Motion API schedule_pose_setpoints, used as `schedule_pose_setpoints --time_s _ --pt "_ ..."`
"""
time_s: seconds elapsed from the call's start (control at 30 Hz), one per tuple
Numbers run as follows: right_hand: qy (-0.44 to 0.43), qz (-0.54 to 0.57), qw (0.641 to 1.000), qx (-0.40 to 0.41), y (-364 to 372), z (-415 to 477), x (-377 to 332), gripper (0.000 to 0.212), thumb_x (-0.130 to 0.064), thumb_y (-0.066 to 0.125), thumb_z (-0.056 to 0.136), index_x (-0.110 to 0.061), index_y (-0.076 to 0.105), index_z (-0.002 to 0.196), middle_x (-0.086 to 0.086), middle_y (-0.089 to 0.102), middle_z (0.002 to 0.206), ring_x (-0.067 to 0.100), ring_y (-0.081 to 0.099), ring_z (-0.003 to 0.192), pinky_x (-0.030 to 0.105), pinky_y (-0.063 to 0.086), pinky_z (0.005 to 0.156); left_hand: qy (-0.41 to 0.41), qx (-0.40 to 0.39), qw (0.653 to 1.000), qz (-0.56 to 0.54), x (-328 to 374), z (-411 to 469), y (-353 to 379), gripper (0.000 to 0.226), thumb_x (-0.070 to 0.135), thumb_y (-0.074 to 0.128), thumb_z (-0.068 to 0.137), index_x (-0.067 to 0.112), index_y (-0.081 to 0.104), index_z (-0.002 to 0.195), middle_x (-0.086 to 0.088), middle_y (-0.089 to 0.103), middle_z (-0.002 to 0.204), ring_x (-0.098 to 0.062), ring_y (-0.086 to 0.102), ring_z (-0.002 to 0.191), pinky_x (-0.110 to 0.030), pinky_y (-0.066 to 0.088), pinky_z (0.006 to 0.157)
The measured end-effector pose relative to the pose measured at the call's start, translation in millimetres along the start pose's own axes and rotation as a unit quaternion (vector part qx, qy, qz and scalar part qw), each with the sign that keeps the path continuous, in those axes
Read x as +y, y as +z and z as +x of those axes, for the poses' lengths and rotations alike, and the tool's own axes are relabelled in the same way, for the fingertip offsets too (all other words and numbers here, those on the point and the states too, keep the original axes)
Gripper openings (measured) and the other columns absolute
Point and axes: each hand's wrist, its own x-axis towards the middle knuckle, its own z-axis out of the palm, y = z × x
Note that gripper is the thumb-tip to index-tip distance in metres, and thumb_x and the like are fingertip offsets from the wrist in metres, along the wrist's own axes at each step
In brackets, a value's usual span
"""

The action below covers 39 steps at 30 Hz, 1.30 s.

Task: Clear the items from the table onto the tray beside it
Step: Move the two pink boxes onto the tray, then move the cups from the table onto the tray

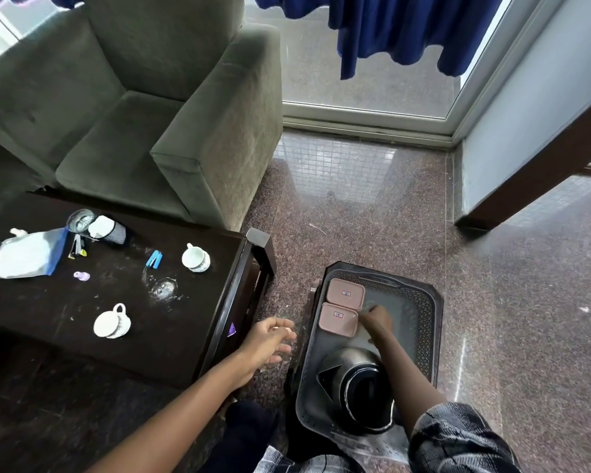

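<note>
Starting with the bulk of the scene, a grey armchair [144, 124] stands behind the far edge of the dark table [48, 312], and the tray [427, 322] sits low beside the table's right end. It already carries a steel pot [359, 380] at its near end and two pink lidded boxes [345, 293] along its far left side.

The right hand [376, 322] reaches into the tray just right of the nearer box. Its fingers curl downward, but I cannot tell whether they grip anything. The left hand [273, 339] hovers between the table's right edge and the tray, fingers loosely spread and holding nothing.

The rest of the load lies on the table, all to the left of that free hand, which is clearly the nearer one. A white bag [28, 252] lies by the left edge, and a steel tumbler [80, 220] by the far edge. One white cup [111, 320] sits toward the near edge with its handle pointing to the far edge. A second cup [196, 257] lies nearer the right end, and a clear glass piece [164, 288] between them. A blue clip [154, 259] and a small lilac piece [82, 276] are the smallest.

The table's raised right rim and its corner post [258, 237] stand between hand and cups, so the reach likely goes over them.
</note>
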Motion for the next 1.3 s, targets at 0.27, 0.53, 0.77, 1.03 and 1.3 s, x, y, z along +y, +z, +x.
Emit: schedule_pose_setpoints --time_s 0.27,0.53,0.77,1.03,1.3 --pt "-0.209 0.028 0.974 0.084 -3.6 -102.8 -59.2 0.018 -0.004 0.058 0.084 -0.002 0.069 0.097 0.015 0.070 0.095 0.025 0.064 0.087 0.034 0.050 0.078 0.024 0.048 0.997 -0.046 -27.6 -7.6 -56.7 0.023 0.016 0.046 0.095 0.015 0.058 0.115 -0.002 0.066 0.111 -0.015 0.061 0.091 -0.022 0.046 0.071" --pt "-0.299 -0.088 0.944 -0.109 131.5 -196.8 -96.3 0.015 -0.001 0.052 0.085 -0.002 0.067 0.088 0.009 0.060 0.076 0.018 0.055 0.071 0.025 0.042 0.062 0.037 0.106 0.981 -0.158 -108.7 -34.5 -162.2 0.017 0.011 0.044 0.095 0.015 0.056 0.106 0.001 0.062 0.087 -0.012 0.055 0.071 -0.022 0.041 0.063" --pt "-0.279 -0.236 0.887 -0.281 287.8 -289.7 -93.8 0.025 -0.005 0.052 0.081 -0.021 0.058 0.062 -0.012 0.054 0.050 -0.004 0.048 0.040 0.016 0.037 0.044 0.025 0.151 0.960 -0.234 -222.0 -81.8 -276.3 0.016 0.012 0.044 0.095 0.021 0.057 0.095 0.004 0.062 0.085 -0.011 0.056 0.071 -0.023 0.040 0.064" --pt "-0.204 -0.274 0.877 -0.337 376.1 -338.8 -115.7 0.022 -0.011 0.048 0.085 -0.022 0.054 0.066 -0.002 0.054 0.062 0.006 0.053 0.044 0.013 0.033 0.035 0.029 0.211 0.942 -0.260 -284.7 -103.3 -376.8 0.017 0.018 0.044 0.096 0.018 0.057 0.107 -0.003 0.064 0.102 -0.019 0.059 0.087 -0.025 0.044 0.066" --pt "-0.140 -0.060 0.969 -0.195 431.0 -318.1 -164.4 0.027 0.001 0.044 0.084 -0.009 0.054 0.062 0.006 0.054 0.054 0.011 0.050 0.034 0.018 0.037 0.038 0.030 0.195 0.953 -0.232 -270.0 -78.5 -436.9 0.019 0.017 0.045 0.094 0.019 0.059 0.108 -0.001 0.066 0.105 -0.017 0.060 0.089 -0.024 0.045 0.068"
